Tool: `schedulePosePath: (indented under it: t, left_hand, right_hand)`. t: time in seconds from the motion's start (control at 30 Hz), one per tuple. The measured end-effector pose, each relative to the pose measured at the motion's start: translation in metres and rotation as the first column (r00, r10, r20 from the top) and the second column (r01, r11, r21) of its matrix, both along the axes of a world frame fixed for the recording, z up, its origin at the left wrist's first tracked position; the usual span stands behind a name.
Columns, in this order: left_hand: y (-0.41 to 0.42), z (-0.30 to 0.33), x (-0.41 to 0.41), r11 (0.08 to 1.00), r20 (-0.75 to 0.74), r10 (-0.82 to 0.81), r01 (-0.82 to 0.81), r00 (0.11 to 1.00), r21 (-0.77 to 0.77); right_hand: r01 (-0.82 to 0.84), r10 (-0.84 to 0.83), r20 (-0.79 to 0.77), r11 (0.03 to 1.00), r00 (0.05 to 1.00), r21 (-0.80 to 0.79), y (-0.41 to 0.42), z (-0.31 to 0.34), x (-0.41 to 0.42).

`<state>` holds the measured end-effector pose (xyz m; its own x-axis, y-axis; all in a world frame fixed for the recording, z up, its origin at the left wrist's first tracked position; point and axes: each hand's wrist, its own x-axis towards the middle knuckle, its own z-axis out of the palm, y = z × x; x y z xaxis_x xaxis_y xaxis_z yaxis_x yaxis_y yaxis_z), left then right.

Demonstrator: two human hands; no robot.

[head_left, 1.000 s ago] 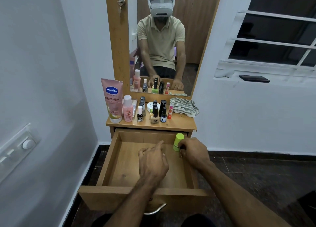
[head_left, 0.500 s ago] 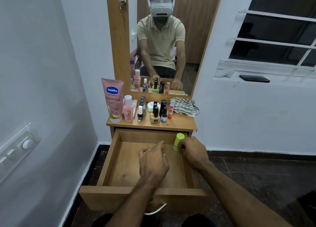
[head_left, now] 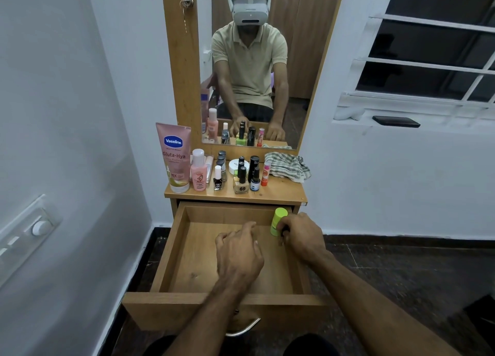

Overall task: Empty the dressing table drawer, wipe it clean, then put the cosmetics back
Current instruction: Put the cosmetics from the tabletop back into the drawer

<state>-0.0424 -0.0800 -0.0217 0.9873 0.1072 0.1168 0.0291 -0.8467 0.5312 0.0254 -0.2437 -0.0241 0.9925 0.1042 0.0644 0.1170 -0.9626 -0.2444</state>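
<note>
The drawer (head_left: 174, 251) of the dressing table is standing pulled all the way out, its wooden floor showing bare, and the person is sitting in front of it with both arms reaching in. The right hand (head_left: 301, 239) is gripping a small lime-green stick (head_left: 277, 220) near its base, fingers curled around it, and is holding it upright at the drawer's far right corner, close against the right wall; I cannot tell whether its bottom is touching the drawer floor. The left hand (head_left: 238, 253) is hovering over the middle of the drawer with its fingers loosely curled and nothing in them, the index finger pointing a little toward the back. On the tabletop (head_left: 284, 193) above, the rest of the cosmetics are standing in a cluster: a tall pink Vaseline tube (head_left: 174, 157) at the left edge, a small pink bottle (head_left: 198, 172) just beside it, then several nail polish bottles (head_left: 242, 180), a white round jar (head_left: 235, 165) behind them and a slim orange-and-pink stick (head_left: 265, 173) at the right of the group. A checked cloth (head_left: 288, 166) is lying crumpled at the right end of the tabletop, near the foot of the mirror (head_left: 257, 60), which is reflecting the seated person.
</note>
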Motion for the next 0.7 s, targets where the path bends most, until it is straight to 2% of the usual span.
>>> schedulePosePath:
  t: [0.53, 0.63, 0.7]
  left_hand:
    - [0.000, 0.000, 0.002, 1.000, -0.012, 0.005, -0.005, 1.000, -0.003]
    - [0.001, 0.000, 0.002, 1.000, -0.008, 0.004, -0.004, 1.000, -0.004]
    - [0.001, -0.001, 0.002, 1.000, -0.002, -0.001, 0.001, 1.000, -0.009]
  right_hand:
    - [-0.024, 0.024, 0.001, 1.000, 1.000, -0.005, 0.002, 0.007, -0.004]
    - [0.000, 0.000, 0.008, 0.999, 1.000, 0.046, 0.003, 0.015, -0.004]
    - [0.004, -0.018, 0.090, 0.989, 0.996, 0.151, 0.009, 0.030, -0.001]
